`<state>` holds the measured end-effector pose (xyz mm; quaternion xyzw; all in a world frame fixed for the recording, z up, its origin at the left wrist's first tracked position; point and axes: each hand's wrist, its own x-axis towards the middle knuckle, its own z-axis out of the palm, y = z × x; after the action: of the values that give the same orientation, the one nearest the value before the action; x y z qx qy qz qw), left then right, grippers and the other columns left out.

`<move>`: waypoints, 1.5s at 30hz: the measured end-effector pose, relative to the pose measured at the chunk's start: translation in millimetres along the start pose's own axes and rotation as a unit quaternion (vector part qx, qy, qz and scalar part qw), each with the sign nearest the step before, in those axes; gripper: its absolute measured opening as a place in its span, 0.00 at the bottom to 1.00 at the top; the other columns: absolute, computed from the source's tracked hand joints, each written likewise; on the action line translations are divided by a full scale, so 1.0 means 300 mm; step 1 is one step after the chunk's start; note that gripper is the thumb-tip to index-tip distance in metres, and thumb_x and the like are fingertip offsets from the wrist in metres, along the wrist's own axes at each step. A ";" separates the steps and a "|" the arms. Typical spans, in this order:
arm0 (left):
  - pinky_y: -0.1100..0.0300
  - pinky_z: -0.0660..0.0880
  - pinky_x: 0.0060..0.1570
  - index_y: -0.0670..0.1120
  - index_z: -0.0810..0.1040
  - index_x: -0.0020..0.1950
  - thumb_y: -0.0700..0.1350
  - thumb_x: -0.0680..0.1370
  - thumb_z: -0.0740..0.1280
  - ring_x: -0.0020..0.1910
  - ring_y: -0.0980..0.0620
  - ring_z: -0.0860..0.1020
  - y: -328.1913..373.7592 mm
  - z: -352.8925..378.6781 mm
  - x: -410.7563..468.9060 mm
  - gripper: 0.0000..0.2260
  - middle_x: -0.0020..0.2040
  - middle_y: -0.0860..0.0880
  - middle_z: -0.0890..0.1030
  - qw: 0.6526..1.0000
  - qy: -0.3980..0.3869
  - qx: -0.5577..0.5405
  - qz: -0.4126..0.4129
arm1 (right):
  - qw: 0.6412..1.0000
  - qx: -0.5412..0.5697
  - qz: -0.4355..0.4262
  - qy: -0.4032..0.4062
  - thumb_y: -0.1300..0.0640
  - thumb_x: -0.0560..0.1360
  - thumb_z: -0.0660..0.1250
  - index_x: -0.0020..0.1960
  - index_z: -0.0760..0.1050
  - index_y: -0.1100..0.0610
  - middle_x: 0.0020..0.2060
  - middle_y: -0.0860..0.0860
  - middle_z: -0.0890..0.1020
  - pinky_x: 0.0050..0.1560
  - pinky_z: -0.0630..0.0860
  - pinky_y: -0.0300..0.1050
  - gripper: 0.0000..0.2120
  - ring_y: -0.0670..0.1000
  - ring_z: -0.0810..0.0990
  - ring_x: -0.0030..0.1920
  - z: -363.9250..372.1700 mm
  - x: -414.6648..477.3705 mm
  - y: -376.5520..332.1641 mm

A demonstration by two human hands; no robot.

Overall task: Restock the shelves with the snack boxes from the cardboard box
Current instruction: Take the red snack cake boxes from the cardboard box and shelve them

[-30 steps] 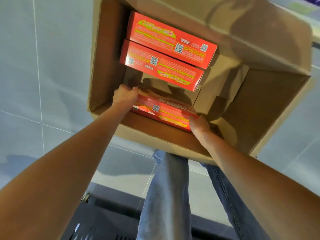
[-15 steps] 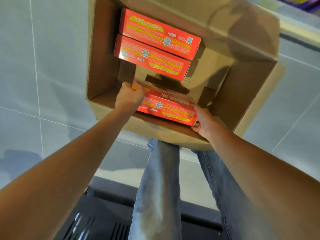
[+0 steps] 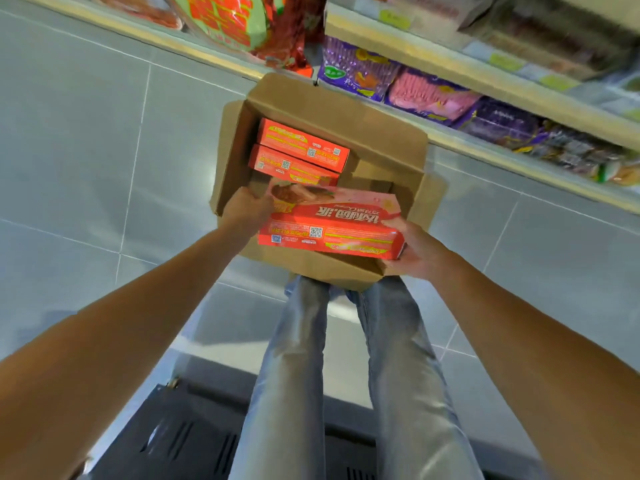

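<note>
One red snack box (image 3: 332,225) is held up at both ends, just over the near edge of the open cardboard box (image 3: 332,109). Its left end is gripped by the left hand (image 3: 247,206) and its right end by the right hand (image 3: 414,249), with fingers curled round it. Two more red boxes (image 3: 304,147) are packed side by side in the far left corner of the cardboard box. The cardboard box is set on the grey floor (image 3: 104,150), near a shelf (image 3: 467,72) filled with snack bags (image 3: 429,93).
</note>
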<state>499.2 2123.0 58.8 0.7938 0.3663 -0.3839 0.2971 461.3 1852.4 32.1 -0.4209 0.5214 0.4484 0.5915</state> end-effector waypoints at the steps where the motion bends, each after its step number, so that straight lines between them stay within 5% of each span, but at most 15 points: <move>1: 0.54 0.72 0.45 0.39 0.75 0.56 0.49 0.79 0.60 0.48 0.45 0.78 0.006 -0.039 -0.040 0.14 0.48 0.44 0.79 1.000 -0.015 0.016 0.003 | 1.000 -0.010 -0.019 -0.001 0.53 0.66 0.75 0.65 0.73 0.51 0.59 0.55 0.81 0.62 0.74 0.55 0.28 0.56 0.79 0.59 0.006 -0.044 -0.011; 4: 0.52 0.74 0.49 0.39 0.77 0.53 0.49 0.76 0.65 0.49 0.40 0.79 0.073 -0.161 -0.189 0.14 0.49 0.42 0.80 0.997 -0.013 0.061 0.054 | 0.996 -0.049 -0.067 -0.021 0.53 0.66 0.76 0.67 0.70 0.52 0.57 0.55 0.82 0.59 0.76 0.56 0.32 0.56 0.80 0.58 0.040 -0.239 -0.066; 7: 0.52 0.77 0.45 0.42 0.75 0.46 0.50 0.71 0.66 0.44 0.41 0.78 0.194 -0.289 -0.332 0.12 0.43 0.43 0.80 0.982 0.016 0.092 0.167 | 0.986 -0.101 -0.130 -0.005 0.56 0.68 0.75 0.67 0.66 0.54 0.56 0.56 0.81 0.46 0.79 0.49 0.31 0.55 0.80 0.55 0.105 -0.497 -0.151; 14: 0.51 0.71 0.61 0.39 0.70 0.67 0.55 0.71 0.59 0.63 0.40 0.73 0.584 -0.558 -0.795 0.28 0.64 0.39 0.74 0.886 -0.021 0.139 0.442 | 0.912 -0.258 -0.317 -0.026 0.64 0.70 0.72 0.52 0.72 0.49 0.41 0.48 0.80 0.42 0.75 0.40 0.16 0.48 0.79 0.41 0.251 -1.026 -0.354; 19: 0.61 0.59 0.64 0.38 0.61 0.73 0.43 0.78 0.65 0.71 0.44 0.64 0.750 -0.716 -1.063 0.27 0.72 0.39 0.65 0.813 -0.030 0.272 0.514 | 0.864 -0.309 -0.397 -0.026 0.66 0.67 0.72 0.55 0.75 0.49 0.47 0.54 0.80 0.42 0.74 0.42 0.20 0.51 0.79 0.44 0.326 -1.331 -0.465; 24: 0.63 0.61 0.65 0.45 0.54 0.77 0.51 0.75 0.69 0.72 0.49 0.63 0.854 -0.889 -1.318 0.36 0.75 0.47 0.61 0.775 -0.051 0.338 0.532 | 0.813 -0.355 -0.459 -0.035 0.64 0.65 0.74 0.74 0.58 0.45 0.54 0.55 0.80 0.45 0.77 0.44 0.44 0.53 0.82 0.50 0.334 -1.655 -0.526; 28: 0.62 0.67 0.64 0.46 0.58 0.75 0.53 0.74 0.70 0.66 0.51 0.70 0.942 -0.991 -1.528 0.34 0.70 0.49 0.68 0.753 -0.070 0.357 0.548 | 0.784 -0.364 -0.497 -0.075 0.69 0.67 0.71 0.69 0.66 0.52 0.52 0.56 0.80 0.54 0.77 0.48 0.33 0.54 0.80 0.52 0.344 -1.929 -0.551; 31: 0.47 0.70 0.65 0.54 0.60 0.72 0.64 0.66 0.73 0.63 0.45 0.74 0.976 -1.034 -1.621 0.40 0.67 0.49 0.73 0.730 -0.072 0.365 0.574 | 0.767 -0.373 -0.516 -0.078 0.70 0.64 0.70 0.65 0.68 0.55 0.52 0.58 0.78 0.56 0.74 0.52 0.31 0.55 0.78 0.53 0.358 -2.079 -0.544; 34: 0.37 0.73 0.58 0.56 0.63 0.67 0.70 0.61 0.71 0.58 0.35 0.77 0.998 -1.082 -1.737 0.40 0.60 0.42 0.79 0.718 -0.035 0.335 0.609 | 0.735 -0.367 -0.569 -0.038 0.64 0.56 0.73 0.64 0.66 0.50 0.55 0.58 0.78 0.57 0.72 0.52 0.38 0.54 0.76 0.54 0.344 -2.230 -0.534; 39: 0.67 0.75 0.47 0.47 0.72 0.60 0.49 0.74 0.71 0.50 0.55 0.78 1.032 -1.157 -1.915 0.18 0.53 0.52 0.79 0.717 -0.010 0.173 0.675 | 0.651 -0.384 -0.653 0.036 0.67 0.69 0.71 0.69 0.66 0.57 0.55 0.53 0.75 0.56 0.72 0.42 0.30 0.49 0.75 0.54 0.312 -2.496 -0.528; 43: 0.72 0.75 0.45 0.47 0.75 0.61 0.52 0.70 0.73 0.47 0.59 0.80 1.065 -1.202 -2.016 0.22 0.53 0.52 0.81 0.698 -0.026 0.032 0.715 | 0.608 -0.373 -0.695 0.088 0.59 0.72 0.72 0.70 0.64 0.56 0.59 0.55 0.77 0.57 0.76 0.42 0.30 0.51 0.79 0.54 0.275 -2.675 -0.518; 45: 0.63 0.77 0.50 0.46 0.75 0.62 0.55 0.66 0.73 0.50 0.55 0.81 1.092 -1.222 -2.066 0.27 0.54 0.49 0.82 0.690 -0.033 -0.033 0.722 | 0.522 -0.396 -0.724 0.217 0.51 0.73 0.71 0.73 0.62 0.55 0.61 0.52 0.76 0.61 0.73 0.43 0.32 0.50 0.78 0.57 0.244 -2.754 -0.516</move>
<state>637.4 1998.3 827.6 0.7899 -0.3175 -0.0642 0.5207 584.0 1809.9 865.9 -0.9285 -0.0819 -0.0792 0.3533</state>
